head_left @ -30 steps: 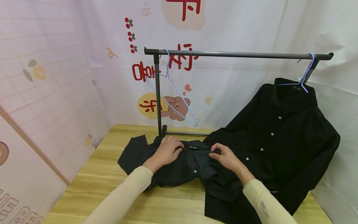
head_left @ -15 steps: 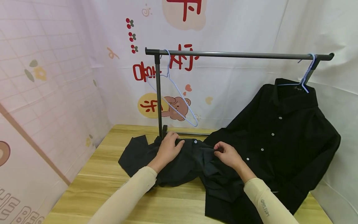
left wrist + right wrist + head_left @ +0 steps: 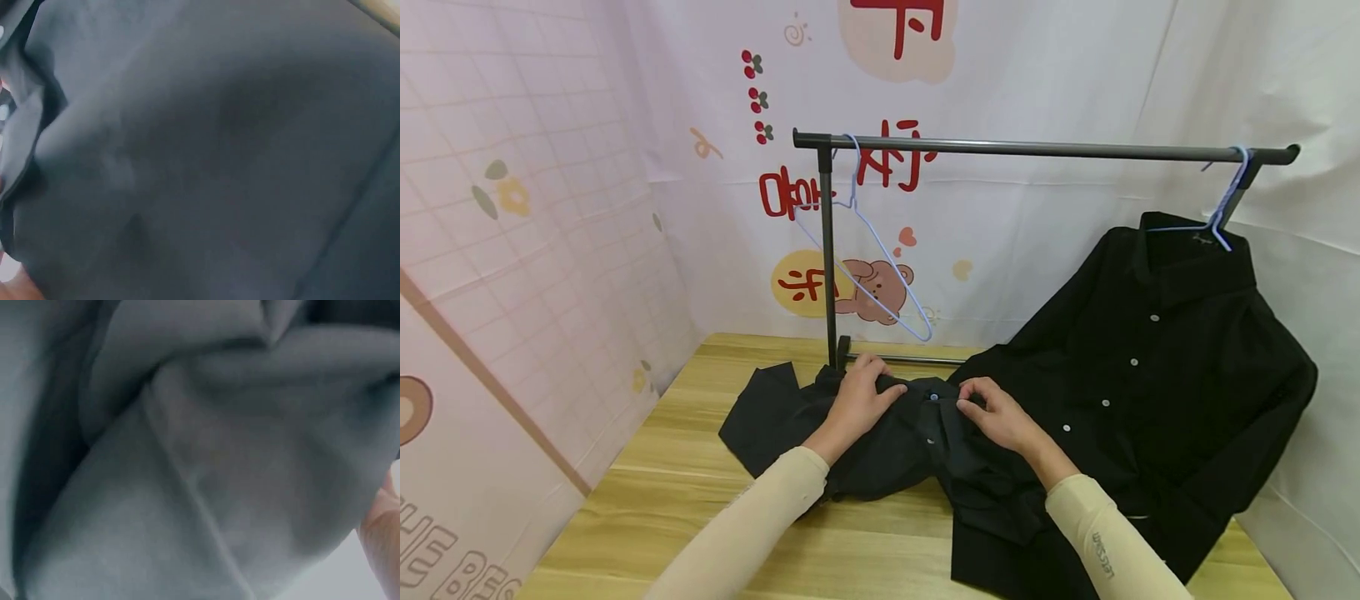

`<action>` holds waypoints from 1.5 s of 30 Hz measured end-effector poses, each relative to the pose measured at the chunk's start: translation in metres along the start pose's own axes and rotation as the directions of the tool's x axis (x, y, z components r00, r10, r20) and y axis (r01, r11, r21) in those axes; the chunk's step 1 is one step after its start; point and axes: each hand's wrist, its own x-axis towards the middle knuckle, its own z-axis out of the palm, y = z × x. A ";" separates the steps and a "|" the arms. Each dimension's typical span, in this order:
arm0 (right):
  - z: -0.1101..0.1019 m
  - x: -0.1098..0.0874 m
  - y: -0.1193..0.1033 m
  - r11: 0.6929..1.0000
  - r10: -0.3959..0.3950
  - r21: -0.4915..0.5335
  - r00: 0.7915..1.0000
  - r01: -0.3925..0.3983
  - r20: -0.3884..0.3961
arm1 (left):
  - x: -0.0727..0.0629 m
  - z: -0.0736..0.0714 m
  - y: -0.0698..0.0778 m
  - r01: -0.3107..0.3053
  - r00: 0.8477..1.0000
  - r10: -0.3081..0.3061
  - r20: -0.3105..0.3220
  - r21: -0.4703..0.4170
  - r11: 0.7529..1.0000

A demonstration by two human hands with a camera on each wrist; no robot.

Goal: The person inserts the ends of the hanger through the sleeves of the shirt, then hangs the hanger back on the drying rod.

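Note:
A crumpled black shirt (image 3: 880,454) lies on the wooden table in the head view, its collar edge toward the rack and a small button (image 3: 934,397) showing between the hands. My left hand (image 3: 859,404) grips the cloth left of that button, thumb stretched toward it and fingers over the far edge. On the other side, my right hand (image 3: 998,417) pinches the shirt's edge between thumb and fingers. Dark shirt cloth (image 3: 206,156) fills most of the left wrist view, and folded cloth (image 3: 219,462) with a seam covers the right wrist view. Most fingertips are hidden there.
Behind the shirt stands a dark metal clothes rack (image 3: 1037,148). A bare blue hanger (image 3: 880,242) hangs at its left end. Another black shirt (image 3: 1187,350) hangs at the right, its lower part spreading onto the wooden table (image 3: 655,492). Printed white cloth (image 3: 1037,67) forms the backdrop.
The collar label visible a second ago is now covered, and a button shows near the top edge. My left hand has shifted slightly right; my right hand has moved a little left since half a second ago.

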 end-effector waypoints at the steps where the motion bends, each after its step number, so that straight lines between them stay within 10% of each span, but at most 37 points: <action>1: 0.002 0.001 0.001 1.000 0.009 -0.006 1.000 -0.009 -0.023 | 0.000 0.001 0.000 0.006 1.000 -0.006 -0.006 -0.019 1.000; 12: 0.020 0.004 -0.008 0.944 0.311 -0.079 0.942 -0.322 -0.124 | -0.001 0.007 -0.003 0.097 0.993 -0.105 -0.048 -0.138 0.986; 19: 0.015 0.004 -0.017 0.959 0.152 -0.189 0.947 -0.211 -0.284 | -0.003 0.000 -0.006 0.173 0.985 -0.166 0.052 -0.195 0.965; 25: 0.015 -0.001 -0.007 0.945 -0.062 -0.326 0.997 0.042 -0.052 | -0.003 0.002 -0.013 0.172 0.985 -0.166 0.052 -0.153 0.973; 30: 0.011 -0.003 -0.003 0.951 0.016 -0.308 0.997 0.009 0.081 | -0.004 0.002 -0.013 0.157 0.988 -0.153 0.034 -0.163 0.974; 38: 0.005 0.000 -0.001 0.933 0.202 -0.243 0.946 -0.264 -0.253 | -0.002 0.004 -0.009 0.107 0.990 -0.122 -0.065 -0.201 0.974; 45: 0.009 0.000 0.002 0.940 0.105 -0.277 0.944 -0.197 -0.313 | -0.005 -0.001 -0.015 0.194 0.981 -0.191 0.031 -0.200 0.961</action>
